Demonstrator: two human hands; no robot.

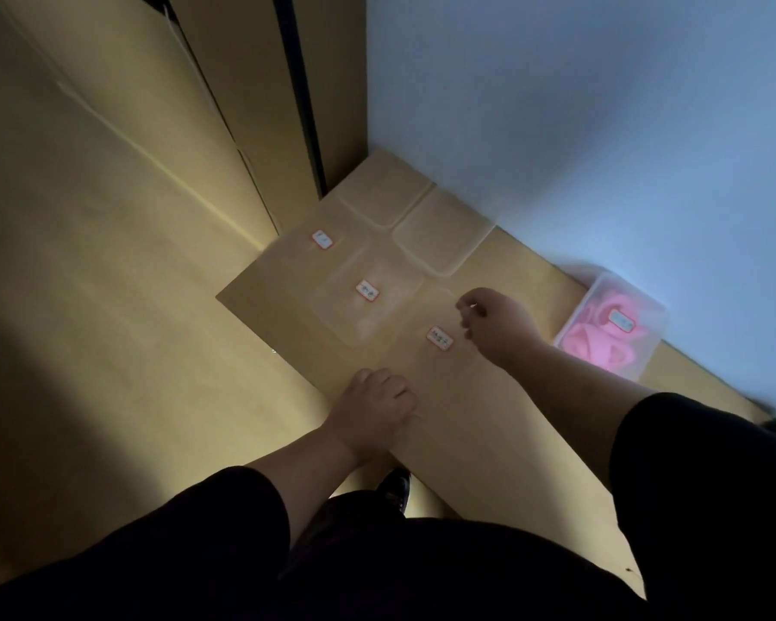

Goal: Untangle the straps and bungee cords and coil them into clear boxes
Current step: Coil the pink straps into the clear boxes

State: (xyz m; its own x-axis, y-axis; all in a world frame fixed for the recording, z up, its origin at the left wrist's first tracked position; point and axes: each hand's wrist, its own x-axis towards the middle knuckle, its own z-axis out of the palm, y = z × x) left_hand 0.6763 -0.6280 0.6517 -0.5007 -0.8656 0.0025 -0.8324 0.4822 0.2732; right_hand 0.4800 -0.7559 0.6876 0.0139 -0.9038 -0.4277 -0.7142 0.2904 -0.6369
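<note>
The left hand (375, 403) rests at the near edge of the wooden table (502, 441), fingers curled down. It seems to pinch the near rim of a clear box (435, 374) that is very hard to see, but the picture is too dim and blurry to tell for sure. The right hand (496, 324) is up past the left hand and a bit to the right, fingers curled at the far side of the same box. I cannot tell if it grips the rim or just hovers there.

Between the two hands is a small white label (440, 338) with a red edge. It has dark writing, but it is too blurry to read.

Just past the left hand sits another clear box or lid (332, 307), a see-through rectangle with round corners and the same kind of sticker (368, 290). A third sticker (322, 239) lies farther away to the left. Two more clear lids or boxes (386, 195) (440, 235) lie beyond, by the wall.

To the right of the right hand is a clear box (646, 316) full of soft pink coiled stuff (592, 342), likely straps or cord, with a pale label.

At the far right edge, something dark is cut off. Black sleeves (225, 522) cover both arms.
</note>
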